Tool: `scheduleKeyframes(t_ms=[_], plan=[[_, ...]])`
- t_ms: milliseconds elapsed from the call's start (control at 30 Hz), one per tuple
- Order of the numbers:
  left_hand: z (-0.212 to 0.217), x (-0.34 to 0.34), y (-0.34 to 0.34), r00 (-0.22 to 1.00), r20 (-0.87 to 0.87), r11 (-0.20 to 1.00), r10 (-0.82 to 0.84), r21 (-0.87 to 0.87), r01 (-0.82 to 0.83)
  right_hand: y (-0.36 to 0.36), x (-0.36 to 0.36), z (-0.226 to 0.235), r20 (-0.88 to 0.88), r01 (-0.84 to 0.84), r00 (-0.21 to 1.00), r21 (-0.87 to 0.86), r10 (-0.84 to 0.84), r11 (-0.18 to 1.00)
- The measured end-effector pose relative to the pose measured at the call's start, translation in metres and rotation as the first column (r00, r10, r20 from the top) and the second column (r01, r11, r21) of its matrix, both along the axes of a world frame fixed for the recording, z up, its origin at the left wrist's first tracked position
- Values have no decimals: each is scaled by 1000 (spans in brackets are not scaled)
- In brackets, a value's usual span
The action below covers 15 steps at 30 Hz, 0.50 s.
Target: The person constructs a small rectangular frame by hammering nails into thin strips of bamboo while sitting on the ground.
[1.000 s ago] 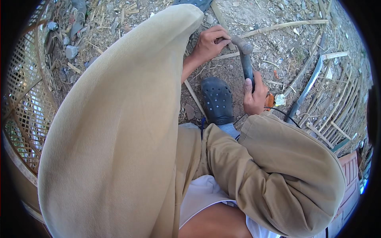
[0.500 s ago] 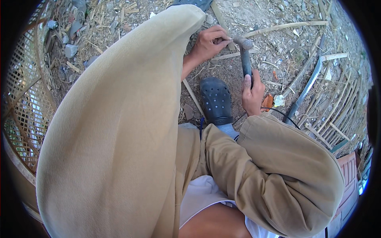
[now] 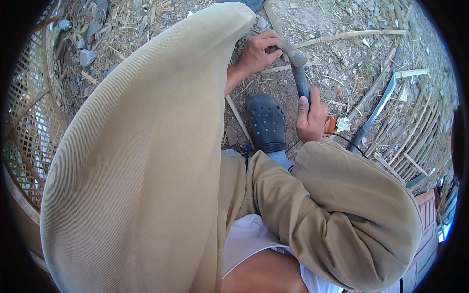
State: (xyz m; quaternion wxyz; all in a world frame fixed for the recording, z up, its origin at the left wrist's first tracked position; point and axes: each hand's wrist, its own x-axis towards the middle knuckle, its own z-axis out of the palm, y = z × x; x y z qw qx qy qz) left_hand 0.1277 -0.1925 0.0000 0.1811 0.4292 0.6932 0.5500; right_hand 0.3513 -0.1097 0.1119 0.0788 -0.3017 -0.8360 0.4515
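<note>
My right hand is wrapped around the dark handle of a hammer. Its worn metal head lies right beside the fingertips of my left hand. Those left fingers are pinched together, and whatever they hold is too small and too covered to make out. A wooden strip runs down to the spot by the pinched fingers and the hammer head. My raised left knee, in tan trousers, hides most of the left forearm.
A dark clog on my foot stands between the hands. To the right lie a long-bladed knife, a thin bamboo slat and a curved slatted frame. A woven lattice stands at the left. Stones and wood chips litter the ground.
The hammer head has shifted a little left and toward me, and its handle leans more to the left. My left hand keeps its pinch in nearly the same place.
</note>
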Motion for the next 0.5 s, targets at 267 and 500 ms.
scheduleKeyframes(t_ms=[267, 500], plan=[[-7, -4, 1, 999, -43, 996, -5, 88, 9, 1, -6, 1, -14, 1, 1000, 70, 0, 998], [-11, -7, 5, 1000, -21, 996, -18, 83, 19, -1, 0, -1, 51, 16, 999, -1, -16, 1000]])
